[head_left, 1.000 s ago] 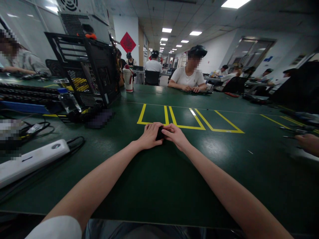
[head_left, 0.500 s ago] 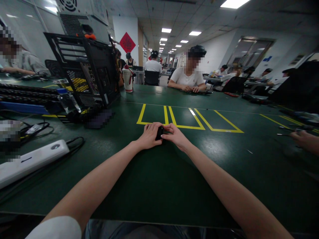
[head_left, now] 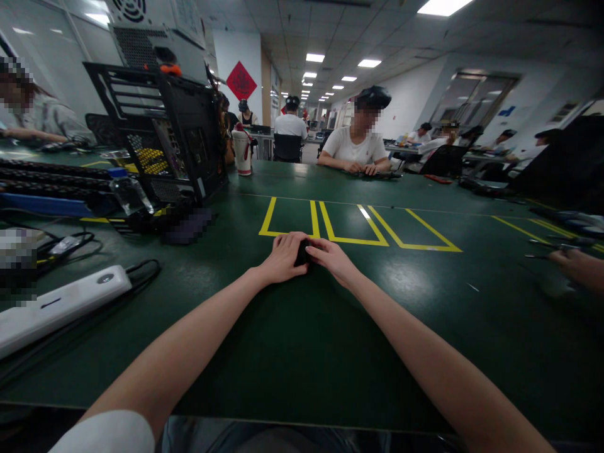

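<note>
A small black object (head_left: 302,253), its kind too dark to make out, sits between my two hands over the green tabletop (head_left: 302,352). My left hand (head_left: 284,258) wraps round its left side, fingers over the far edge and thumb along the near edge. From the right, my right hand (head_left: 331,259) has its thumb and fingertips against the same object. The fingers cover most of its outline. Just beyond the hands lie outlines of yellow tape (head_left: 356,240) stuck to the table.
A black computer case (head_left: 189,138), a plastic bottle (head_left: 127,192) and a white power strip (head_left: 70,305) stand or lie to the left. A cup (head_left: 242,152) is farther back. Across the table sits a person in white (head_left: 356,148). Another person's hand (head_left: 578,264) reaches in from the right.
My right thumb and fingers have shifted slightly on the black object, covering more of its right side. My left hand stays in place.
</note>
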`<state>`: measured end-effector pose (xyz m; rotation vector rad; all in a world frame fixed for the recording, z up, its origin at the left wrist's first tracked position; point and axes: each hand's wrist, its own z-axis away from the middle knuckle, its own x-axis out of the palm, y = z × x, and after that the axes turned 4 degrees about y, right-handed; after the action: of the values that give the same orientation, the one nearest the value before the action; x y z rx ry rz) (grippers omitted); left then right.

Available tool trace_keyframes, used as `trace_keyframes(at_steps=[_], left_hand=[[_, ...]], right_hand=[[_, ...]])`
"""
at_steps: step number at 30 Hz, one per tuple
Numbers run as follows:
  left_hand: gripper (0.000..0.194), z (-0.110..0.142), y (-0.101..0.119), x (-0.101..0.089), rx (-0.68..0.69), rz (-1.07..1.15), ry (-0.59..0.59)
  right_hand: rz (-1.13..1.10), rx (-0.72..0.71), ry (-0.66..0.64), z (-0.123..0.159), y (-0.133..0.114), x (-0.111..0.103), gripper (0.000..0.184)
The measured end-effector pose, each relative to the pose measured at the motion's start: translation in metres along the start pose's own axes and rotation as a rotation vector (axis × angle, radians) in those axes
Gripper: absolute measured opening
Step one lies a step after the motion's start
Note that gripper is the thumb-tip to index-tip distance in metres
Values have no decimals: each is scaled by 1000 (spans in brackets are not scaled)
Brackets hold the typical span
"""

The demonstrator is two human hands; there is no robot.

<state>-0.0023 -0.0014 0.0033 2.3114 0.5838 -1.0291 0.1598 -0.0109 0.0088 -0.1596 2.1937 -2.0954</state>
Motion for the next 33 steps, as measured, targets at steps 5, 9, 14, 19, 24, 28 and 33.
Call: trace_keyframes(at_steps=[5, 9, 14, 19, 24, 28, 33], left_hand=[[56, 0, 1, 0, -4, 3, 5], [55, 0, 1, -1, -11, 5, -8], [55, -1, 2, -1, -9, -6, -7], [57, -1, 2, 0, -14, -18, -9], [56, 0, 1, -1, -9, -2, -1], [54, 0, 2, -1, -5, 2, -4], [55, 0, 2, -2, -8, 2, -4]], right_hand=[[32, -65, -48, 3, 0, -3, 35], [12, -36, -39, 8, -4, 0, 35], [-35, -22, 28, 7, -2, 4, 28], [-21, 22, 22, 2, 0, 3, 36], [12, -50, -68, 3, -1, -3, 36], [0, -37, -51, 5, 0, -2, 33], [-23, -7, 17, 3, -1, 2, 29]])
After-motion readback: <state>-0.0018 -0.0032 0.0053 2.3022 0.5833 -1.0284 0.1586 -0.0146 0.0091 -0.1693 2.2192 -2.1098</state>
